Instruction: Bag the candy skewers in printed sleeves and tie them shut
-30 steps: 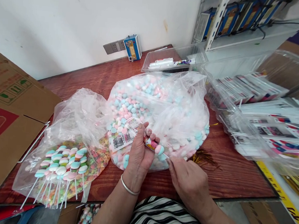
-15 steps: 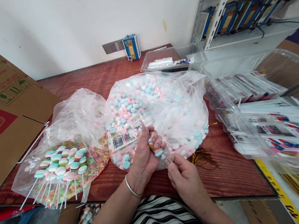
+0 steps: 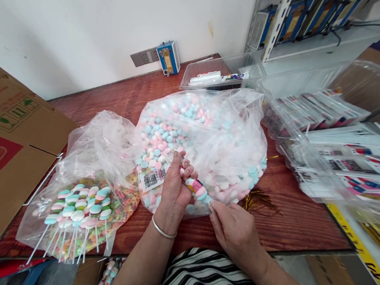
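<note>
My left hand (image 3: pixel 176 188) grips a candy skewer (image 3: pixel 196 189) inside a clear printed wrapper, held over the near edge of the big bag of pastel candies (image 3: pixel 207 135). My right hand (image 3: pixel 235 230) pinches the skewer's lower end with its fingertips. The wrapper's barcoded top (image 3: pixel 152 178) sticks out to the left of my left hand. A second clear bag (image 3: pixel 85 195) to the left holds finished candy skewers on white sticks, lying on top of ring candies.
A cardboard box (image 3: pixel 6 144) sits at the far left. Clear plastic bins (image 3: pixel 339 146) of printed wrappers fill the right side, with a smaller clear tray (image 3: pixel 222 72) behind the candy bag. Gold twist ties (image 3: pixel 258 201) lie on the wooden table (image 3: pixel 289 222).
My left hand tilted the skewer so more of it shows below my fingers. My right hand pulled back a little, then returned to pinch the skewer's lower end.
</note>
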`<act>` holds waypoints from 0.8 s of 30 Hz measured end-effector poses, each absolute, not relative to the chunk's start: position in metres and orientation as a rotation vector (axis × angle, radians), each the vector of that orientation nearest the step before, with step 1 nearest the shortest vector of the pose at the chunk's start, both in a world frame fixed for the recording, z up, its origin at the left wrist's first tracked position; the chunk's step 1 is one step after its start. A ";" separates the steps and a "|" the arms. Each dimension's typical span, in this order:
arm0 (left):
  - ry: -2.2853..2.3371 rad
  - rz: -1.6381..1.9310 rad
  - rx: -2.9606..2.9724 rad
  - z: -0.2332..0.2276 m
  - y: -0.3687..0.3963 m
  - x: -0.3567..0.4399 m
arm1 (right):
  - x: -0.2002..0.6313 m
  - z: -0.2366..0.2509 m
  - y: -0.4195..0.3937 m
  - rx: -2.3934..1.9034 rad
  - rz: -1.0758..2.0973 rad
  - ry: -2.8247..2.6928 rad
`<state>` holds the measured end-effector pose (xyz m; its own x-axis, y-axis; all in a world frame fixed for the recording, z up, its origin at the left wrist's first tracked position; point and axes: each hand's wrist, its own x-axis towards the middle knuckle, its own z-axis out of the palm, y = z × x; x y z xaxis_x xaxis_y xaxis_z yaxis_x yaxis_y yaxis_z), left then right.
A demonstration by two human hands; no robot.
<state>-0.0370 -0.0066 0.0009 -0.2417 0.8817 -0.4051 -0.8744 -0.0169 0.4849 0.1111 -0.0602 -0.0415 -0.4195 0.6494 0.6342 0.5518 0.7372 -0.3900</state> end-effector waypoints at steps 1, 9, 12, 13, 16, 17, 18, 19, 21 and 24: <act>0.771 1.628 -0.003 0.000 -0.007 -0.032 | 0.109 -0.041 -0.060 -0.908 0.134 -2.125; 0.757 1.619 0.011 -0.004 -0.014 -0.015 | 0.108 -0.040 -0.059 -1.068 1.181 -1.657; 0.667 1.613 0.073 -0.003 -0.016 -0.021 | 0.110 -0.040 -0.060 -0.864 2.086 -0.974; 0.636 1.596 0.101 -0.003 -0.016 -0.022 | 0.110 -0.039 -0.060 -0.739 2.270 -0.775; 0.602 1.560 0.163 -0.003 -0.019 -0.020 | 0.109 -0.037 -0.060 -0.444 2.483 -0.446; 0.599 1.552 0.172 -0.003 -0.019 -0.019 | 0.109 -0.037 -0.060 -0.395 2.492 -0.394; 0.593 1.544 0.178 -0.002 -0.020 -0.018 | 0.108 -0.036 -0.060 -0.366 2.492 -0.354; 0.581 1.536 0.183 -0.002 -0.020 -0.018 | 0.107 -0.035 -0.061 -0.348 2.492 -0.321; 0.539 1.510 0.193 -0.001 -0.021 -0.018 | 0.106 -0.034 -0.062 -0.334 2.508 -0.260; 0.469 1.461 0.195 0.000 -0.021 -0.019 | 0.102 -0.034 -0.065 -0.351 2.521 -0.227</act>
